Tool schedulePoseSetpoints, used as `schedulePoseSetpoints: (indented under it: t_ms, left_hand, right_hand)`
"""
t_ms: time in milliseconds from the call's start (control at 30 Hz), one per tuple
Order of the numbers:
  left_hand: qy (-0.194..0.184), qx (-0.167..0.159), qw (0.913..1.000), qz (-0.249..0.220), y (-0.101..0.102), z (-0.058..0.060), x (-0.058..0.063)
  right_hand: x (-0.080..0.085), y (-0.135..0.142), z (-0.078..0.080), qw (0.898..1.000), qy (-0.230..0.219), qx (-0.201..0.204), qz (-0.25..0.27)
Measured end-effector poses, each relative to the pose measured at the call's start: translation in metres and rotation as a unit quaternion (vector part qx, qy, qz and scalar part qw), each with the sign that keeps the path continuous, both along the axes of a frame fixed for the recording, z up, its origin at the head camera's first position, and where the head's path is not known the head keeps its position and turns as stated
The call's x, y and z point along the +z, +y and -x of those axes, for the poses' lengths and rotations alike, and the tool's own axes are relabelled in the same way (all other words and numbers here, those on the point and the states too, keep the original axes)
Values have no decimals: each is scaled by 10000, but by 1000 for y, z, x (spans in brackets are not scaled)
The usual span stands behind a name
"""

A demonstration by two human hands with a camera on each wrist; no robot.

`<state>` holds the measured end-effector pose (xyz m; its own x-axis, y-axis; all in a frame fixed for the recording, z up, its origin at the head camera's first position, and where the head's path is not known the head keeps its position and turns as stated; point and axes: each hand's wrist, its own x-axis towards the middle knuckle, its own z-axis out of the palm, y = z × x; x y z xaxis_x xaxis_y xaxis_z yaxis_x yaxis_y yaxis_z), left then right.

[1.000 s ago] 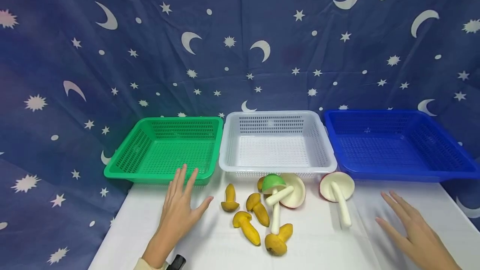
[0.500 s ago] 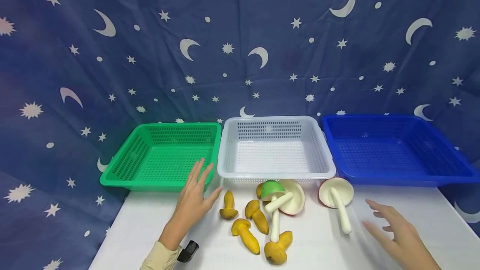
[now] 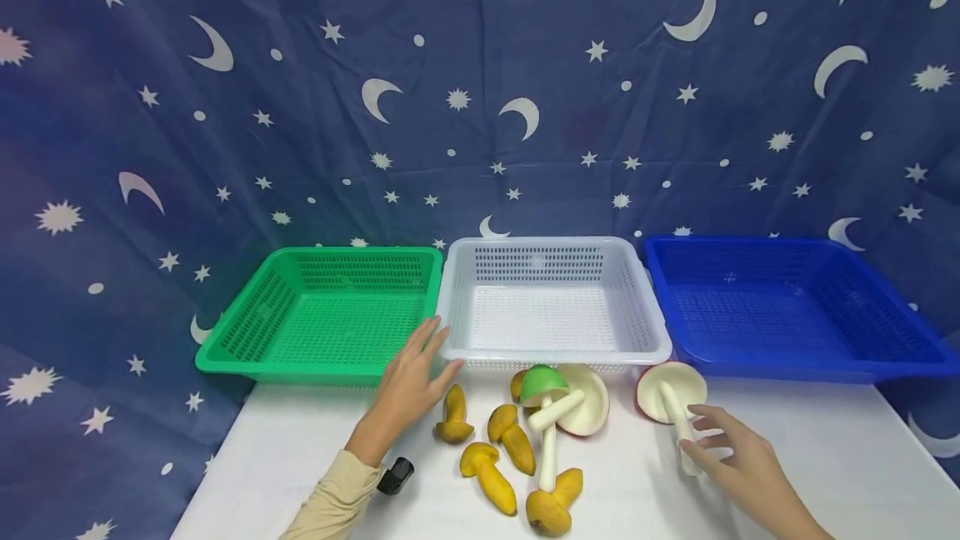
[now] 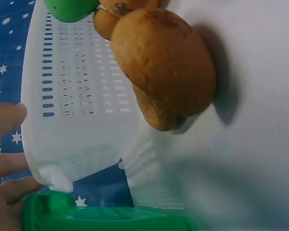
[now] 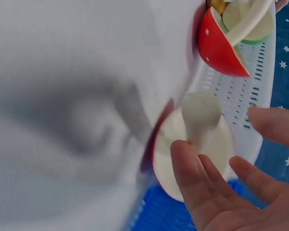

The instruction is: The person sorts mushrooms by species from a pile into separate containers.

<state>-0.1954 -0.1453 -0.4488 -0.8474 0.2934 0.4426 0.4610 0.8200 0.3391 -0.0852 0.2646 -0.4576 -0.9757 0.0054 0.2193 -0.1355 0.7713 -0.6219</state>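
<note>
A toy mushroom with a pale stem [image 3: 678, 417] and a red-edged cap [image 3: 670, 390] lies in front of the blue basket. My right hand [image 3: 738, 461] is at that stem, fingertips overlapping it; in the right wrist view the thumb [image 5: 272, 125] stands apart from the stem. My left hand [image 3: 408, 394] hovers between the green and white baskets, fingers spread and holding nothing. Just right of it, several yellow-brown toy mushrooms [image 3: 489, 477] lie scattered. A green-capped mushroom [image 3: 543, 386] and another red-edged one [image 3: 588, 402] lie together with crossed stems.
Along the back of the white-covered table [image 3: 615, 502] stand a green basket [image 3: 322, 373], a white basket [image 3: 555, 357] and a blue basket [image 3: 787, 369], side by side. A dark blue cloth [image 3: 450, 132] with moons and stars hangs behind them.
My right hand has moved left to the stem of the red-edged mushroom. My left hand has shifted right, from the green basket toward the white one. The mushrooms lie as before.
</note>
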Motion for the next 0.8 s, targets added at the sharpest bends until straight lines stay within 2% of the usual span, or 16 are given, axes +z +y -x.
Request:
schedulePoseSetpoints:
  t_ms: [167, 400, 500, 800]
  left_hand:
    - [257, 6, 9996, -129, 4, 1, -6]
    - [404, 17, 9991, -156, 6, 2, -5]
    - [458, 13, 9988, -174, 5, 3, -5]
    - [532, 1, 9984, -184, 3, 1, -5]
  right_hand:
    - [-10, -3, 3, 9962, -621, -257, 554]
    - [-19, -6, 7, 9760, -1426, -515, 1565]
    - [-21, -8, 8, 9721, -1540, -554, 1682]
    - [-21, -5, 0, 9793, -1308, -473, 1469]
